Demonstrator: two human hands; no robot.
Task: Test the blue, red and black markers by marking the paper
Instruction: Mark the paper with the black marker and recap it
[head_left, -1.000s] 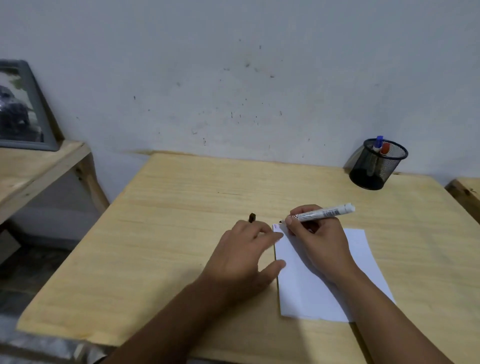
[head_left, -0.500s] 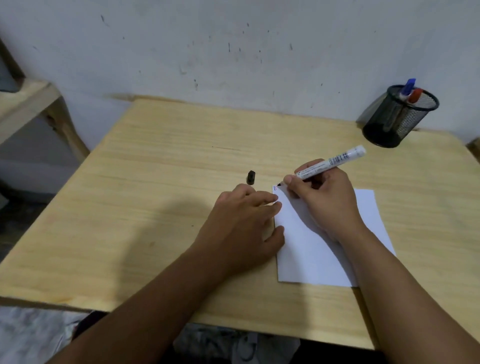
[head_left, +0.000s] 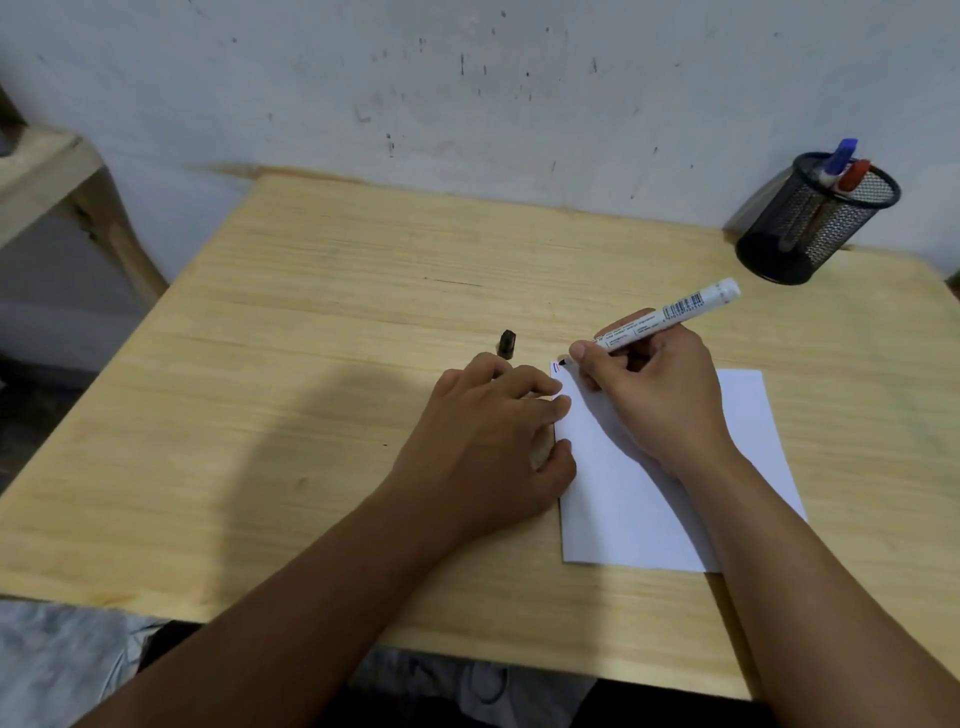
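Black-tipped white marker (head_left: 665, 316) sits right of centre in my head view, gripped by the right hand (head_left: 649, 395) with its tip touching the upper left corner of the white sheet of paper (head_left: 623, 499), where I can see small blue and red marks (head_left: 558, 367) already drawn. My left hand (head_left: 493, 441) lies palm down at the sheet's left edge, fingers loosely spread and holding nothing, fingertips pressing on the paper's border. A small black marker cap (head_left: 506, 344) lies on the pale wooden table (head_left: 311, 338) just beyond the left fingers. In the upper right of the frame a black wire-mesh pen cup (head_left: 810, 228) stands against the grey-white wall (head_left: 467, 78), holding a blue-capped marker (head_left: 837, 158) and a red-capped marker (head_left: 854, 175).
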